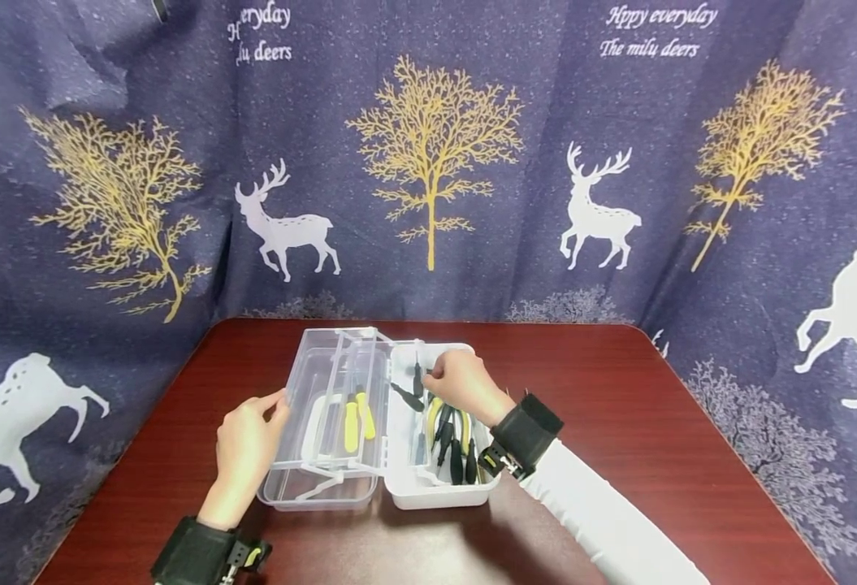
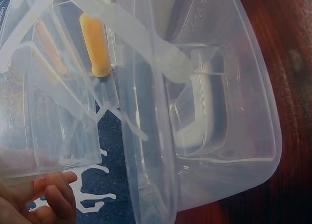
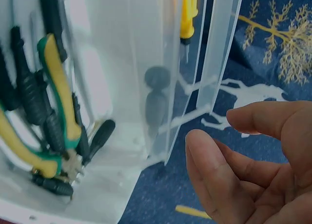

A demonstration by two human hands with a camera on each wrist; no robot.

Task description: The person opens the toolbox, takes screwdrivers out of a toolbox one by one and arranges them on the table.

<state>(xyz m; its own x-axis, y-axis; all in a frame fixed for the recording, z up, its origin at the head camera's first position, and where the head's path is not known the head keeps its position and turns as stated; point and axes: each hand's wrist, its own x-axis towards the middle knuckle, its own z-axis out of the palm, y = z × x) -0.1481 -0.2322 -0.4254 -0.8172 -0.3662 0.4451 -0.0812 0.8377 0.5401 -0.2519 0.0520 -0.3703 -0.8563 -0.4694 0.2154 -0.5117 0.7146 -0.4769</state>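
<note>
White plastic toolbox (image 1: 439, 498), long axis pointing away from the person, lies open on a red-brown counter (image 1: 582, 390); left hand (image 1: 248, 432) pinches its clear plastic tray (image 1: 309, 375), right hand (image 1: 465, 382) hangs above, fingertips slightly parted.

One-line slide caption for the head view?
Left hand holds a clear tray; right hand above a white box of tools.

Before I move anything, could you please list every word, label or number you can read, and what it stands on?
"Hppy everyday": upper right of the blue cloth.
"The milu deers": just below it.
"H...eryday": upper left of the cloth, broken by a fold.
"...lu deers": below that, also broken.
Too blurred: script at the left wrist view's upper left edge.
Nothing readable on the tools.
</note>
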